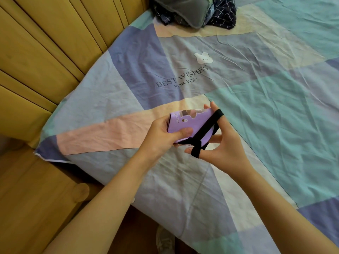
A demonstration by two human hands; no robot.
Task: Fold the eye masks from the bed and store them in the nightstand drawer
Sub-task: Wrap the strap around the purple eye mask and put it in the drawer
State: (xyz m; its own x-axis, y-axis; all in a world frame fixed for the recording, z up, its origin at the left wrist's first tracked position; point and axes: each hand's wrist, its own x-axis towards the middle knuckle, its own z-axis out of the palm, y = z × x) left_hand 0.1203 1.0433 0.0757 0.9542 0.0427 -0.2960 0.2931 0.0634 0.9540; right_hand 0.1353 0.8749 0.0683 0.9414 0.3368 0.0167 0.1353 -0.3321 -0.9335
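My left hand (161,136) is clamped on the folded purple eye mask (190,125), thumb pressing the top, holding it just above the bed (256,107). My right hand (220,143) has the black strap (207,129) stretched over forefinger and thumb, looping it round the fold. To do this well I'd say keep the thumb pinning the fold so it can't spring open, and lay the strap flat, not twisted, across the middle. More masks (194,13) sit piled far up by the headboard (45,52). Plenty of bare sheet ahead and to the right; the mattress corner and wooden nightstand top (27,189) lie close on my left, so I'd swing that way carefully.
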